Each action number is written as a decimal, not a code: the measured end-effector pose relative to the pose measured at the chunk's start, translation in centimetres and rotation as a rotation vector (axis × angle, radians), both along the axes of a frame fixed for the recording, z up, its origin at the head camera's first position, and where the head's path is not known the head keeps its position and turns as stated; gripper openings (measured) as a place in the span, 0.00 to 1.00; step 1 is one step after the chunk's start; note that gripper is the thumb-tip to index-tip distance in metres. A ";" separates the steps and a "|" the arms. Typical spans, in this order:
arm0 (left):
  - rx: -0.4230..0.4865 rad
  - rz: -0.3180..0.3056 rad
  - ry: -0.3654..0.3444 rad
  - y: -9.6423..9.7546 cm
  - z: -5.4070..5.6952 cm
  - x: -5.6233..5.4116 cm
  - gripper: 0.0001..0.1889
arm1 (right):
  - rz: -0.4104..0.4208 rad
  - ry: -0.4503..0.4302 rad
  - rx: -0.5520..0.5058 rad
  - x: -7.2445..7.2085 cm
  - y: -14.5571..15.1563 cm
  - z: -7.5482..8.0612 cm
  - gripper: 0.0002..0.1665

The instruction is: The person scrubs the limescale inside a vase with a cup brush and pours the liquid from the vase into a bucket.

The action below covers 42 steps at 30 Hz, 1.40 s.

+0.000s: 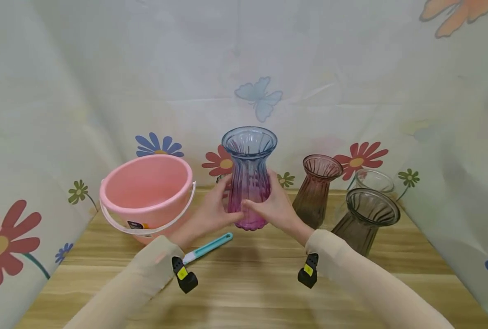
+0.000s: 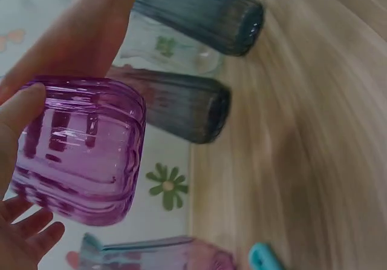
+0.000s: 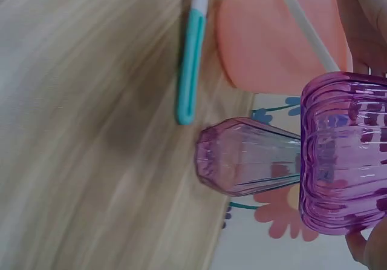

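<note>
A ribbed glass vase (image 1: 250,183), blue at its flared rim and fading to purple at the base, is held upright in front of me, raised off the table. My left hand (image 1: 212,206) grips its left side, and my right hand (image 1: 278,208) grips the right, both thumbs across the near face. In the right wrist view the purple base (image 3: 344,155) shows from below. Behind it stands another pink-and-blue glass vase (image 3: 251,158), mostly hidden in the head view.
On the wooden table (image 1: 244,283), a pink bucket (image 1: 145,183) with a white handle stands at left. A teal-handled brush or tool (image 1: 211,246), its head hidden, lies near my left wrist. At right stand a reddish-brown vase (image 1: 315,192), a grey vase (image 1: 363,224) and a clear vase (image 1: 373,180).
</note>
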<state>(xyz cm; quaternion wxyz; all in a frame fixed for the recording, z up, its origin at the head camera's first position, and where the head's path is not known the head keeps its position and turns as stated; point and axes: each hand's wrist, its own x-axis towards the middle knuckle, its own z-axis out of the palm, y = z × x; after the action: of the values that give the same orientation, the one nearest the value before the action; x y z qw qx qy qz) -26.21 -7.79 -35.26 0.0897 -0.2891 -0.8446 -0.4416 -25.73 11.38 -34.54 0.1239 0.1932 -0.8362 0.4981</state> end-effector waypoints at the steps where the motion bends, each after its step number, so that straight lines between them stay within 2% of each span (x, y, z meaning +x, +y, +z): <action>1: 0.013 -0.002 -0.016 0.3 -0.4 0.0 0.49 | 0.002 -0.007 0.002 -0.2 0.2 -0.8 0.57; 4: 0.034 0.009 -0.063 1.1 -1.6 0.1 0.48 | 0.003 -0.022 0.012 0.0 0.7 -2.1 0.58; 7: 0.011 0.025 -0.060 1.8 -3.0 -0.2 0.47 | -0.009 -0.065 0.008 0.0 1.4 -3.3 0.57; 11: -0.021 0.035 -0.042 2.8 -4.8 -1.1 0.45 | -0.021 -0.120 0.007 -0.4 2.3 -4.8 0.55; 19: -0.007 0.038 -0.133 4.6 -7.4 -3.2 0.47 | -0.028 -0.118 0.027 -2.3 3.8 -7.1 0.54; 24: -0.053 0.086 -0.133 5.3 -8.1 -4.3 0.45 | -0.046 -0.141 0.074 -3.5 4.4 -7.4 0.55; 28: -0.119 0.139 -0.095 5.7 -8.5 -5.1 0.44 | -0.065 -0.178 0.109 -4.4 4.7 -7.6 0.55; 32: -0.139 0.159 -0.058 6.0 -8.6 -5.7 0.44 | -0.068 -0.188 0.125 -5.2 4.9 -7.7 0.53; 39: -0.136 0.191 -0.087 6.5 -8.4 -6.5 0.47 | -0.027 -0.235 0.114 -6.4 5.0 -7.5 0.53; 42: -0.152 0.210 -0.110 6.9 -8.4 -6.9 0.48 | 0.003 -0.256 0.078 -6.7 5.0 -7.2 0.54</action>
<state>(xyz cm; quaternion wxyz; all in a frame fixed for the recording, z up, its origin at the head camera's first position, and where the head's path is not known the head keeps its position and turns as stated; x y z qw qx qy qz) -33.10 -0.91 -43.68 0.0670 -0.1805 -0.9048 -0.3797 -32.38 16.39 -41.73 0.0078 0.1340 -0.8636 0.4859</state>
